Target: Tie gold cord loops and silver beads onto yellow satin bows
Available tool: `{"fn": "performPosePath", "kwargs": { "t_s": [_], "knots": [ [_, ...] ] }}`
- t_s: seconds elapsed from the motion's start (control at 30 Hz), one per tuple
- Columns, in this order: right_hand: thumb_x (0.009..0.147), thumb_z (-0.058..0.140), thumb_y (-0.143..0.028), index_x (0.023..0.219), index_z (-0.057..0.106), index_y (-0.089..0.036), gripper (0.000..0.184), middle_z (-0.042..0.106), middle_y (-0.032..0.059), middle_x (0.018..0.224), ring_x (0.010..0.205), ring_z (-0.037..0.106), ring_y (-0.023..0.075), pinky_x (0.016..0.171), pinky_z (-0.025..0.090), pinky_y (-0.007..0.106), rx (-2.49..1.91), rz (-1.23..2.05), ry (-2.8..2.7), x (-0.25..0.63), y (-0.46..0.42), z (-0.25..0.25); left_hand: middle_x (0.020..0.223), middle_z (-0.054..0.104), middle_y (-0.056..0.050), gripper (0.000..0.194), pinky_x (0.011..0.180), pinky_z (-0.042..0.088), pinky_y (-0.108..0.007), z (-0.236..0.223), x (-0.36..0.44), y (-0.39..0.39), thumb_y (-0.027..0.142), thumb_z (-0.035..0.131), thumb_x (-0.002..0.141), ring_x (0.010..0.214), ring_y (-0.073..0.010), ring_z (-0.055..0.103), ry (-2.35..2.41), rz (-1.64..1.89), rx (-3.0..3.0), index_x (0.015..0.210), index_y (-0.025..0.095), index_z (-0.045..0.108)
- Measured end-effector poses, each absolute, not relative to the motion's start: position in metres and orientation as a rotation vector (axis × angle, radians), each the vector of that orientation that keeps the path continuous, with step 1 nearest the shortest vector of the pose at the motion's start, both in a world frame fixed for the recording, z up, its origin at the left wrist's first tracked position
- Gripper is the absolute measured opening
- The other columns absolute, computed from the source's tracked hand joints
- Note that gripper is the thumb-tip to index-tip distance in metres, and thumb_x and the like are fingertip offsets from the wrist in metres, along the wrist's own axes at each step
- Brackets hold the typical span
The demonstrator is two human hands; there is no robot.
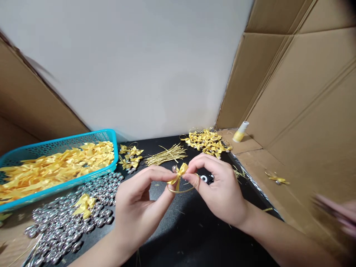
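Observation:
Between my two hands, above the black table, is a yellow ribbon bow (182, 170) with a silver bell-like bead (174, 169) at its upper left and a loop of gold wire tie (180, 191) curving below it. My left hand (141, 196) pinches the bow's left side between thumb and forefinger. On the other side, my right hand (218, 187) has thumb and fingertips closed at the bow's right edge, where the wire end runs; exactly what lies between those fingertips is partly hidden.
A blue basket (55, 138) of yellow bows stands left, beside many silver beads (66, 218). Gold wire ties (168, 155) and finished-looking bow pieces (207, 141) lie behind. A small bottle (240, 132) and one bow piece (277, 179) are right, near another person's blurred hand (349, 218).

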State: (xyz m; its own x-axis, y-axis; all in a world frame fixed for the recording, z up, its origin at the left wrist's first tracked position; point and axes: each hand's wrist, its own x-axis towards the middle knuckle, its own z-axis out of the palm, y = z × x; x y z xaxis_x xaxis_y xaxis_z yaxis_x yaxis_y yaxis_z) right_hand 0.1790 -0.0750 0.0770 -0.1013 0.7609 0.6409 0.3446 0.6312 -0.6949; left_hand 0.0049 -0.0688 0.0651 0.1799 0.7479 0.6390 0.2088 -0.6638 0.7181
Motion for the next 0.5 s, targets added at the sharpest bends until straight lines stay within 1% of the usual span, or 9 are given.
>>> {"fn": "performPosePath", "kwargs": {
  "t_s": [0.2, 0.3, 0.4, 0.5],
  "knots": [
    [0.087, 0.064, -0.015, 0.076, 0.057, -0.019, 0.013, 0.064, -0.0012, 0.076, 0.073, 0.060, 0.0123, 0.069, 0.048, 0.027, -0.934, 0.453, -1.720, 0.180, -0.074, 0.079, 0.078, 0.068, 0.004, 0.022, 0.068, 0.053, -0.018, 0.066, 0.005, -0.071, 0.002, 0.066, 0.078, 0.074, -0.0088, 0.064, 0.875, 1.527, 1.946, 0.085, 0.024, 0.066],
    [0.086, 0.065, -0.016, 0.077, 0.057, -0.020, 0.013, 0.063, -0.0007, 0.075, 0.073, 0.060, 0.0138, 0.069, 0.048, 0.029, -0.933, 0.407, -1.708, 0.177, -0.073, 0.076, 0.077, 0.068, 0.004, 0.020, 0.066, 0.053, -0.018, 0.066, 0.005, -0.070, 0.004, 0.067, 0.078, 0.072, -0.0092, 0.064, 0.919, 1.511, 1.932, 0.083, 0.024, 0.066],
    [0.084, 0.065, -0.016, 0.083, 0.059, -0.020, 0.008, 0.065, 0.0013, 0.079, 0.078, 0.061, 0.0162, 0.074, 0.047, 0.033, -0.910, 0.232, -1.706, 0.175, -0.073, 0.072, 0.077, 0.069, 0.003, 0.015, 0.065, 0.055, -0.018, 0.067, 0.005, -0.069, 0.010, 0.068, 0.079, 0.070, -0.0103, 0.065, 0.995, 1.458, 1.907, 0.082, 0.025, 0.067],
    [0.087, 0.061, -0.018, 0.087, 0.063, -0.021, 0.004, 0.068, 0.0026, 0.085, 0.084, 0.060, 0.0177, 0.078, 0.042, 0.037, -0.907, 0.010, -1.789, 0.173, -0.072, 0.066, 0.077, 0.070, 0.003, 0.011, 0.065, 0.056, -0.019, 0.064, 0.002, -0.068, 0.016, 0.070, 0.078, 0.068, -0.0111, 0.064, 1.067, 1.411, 1.930, 0.083, 0.026, 0.069]
  ]
}}
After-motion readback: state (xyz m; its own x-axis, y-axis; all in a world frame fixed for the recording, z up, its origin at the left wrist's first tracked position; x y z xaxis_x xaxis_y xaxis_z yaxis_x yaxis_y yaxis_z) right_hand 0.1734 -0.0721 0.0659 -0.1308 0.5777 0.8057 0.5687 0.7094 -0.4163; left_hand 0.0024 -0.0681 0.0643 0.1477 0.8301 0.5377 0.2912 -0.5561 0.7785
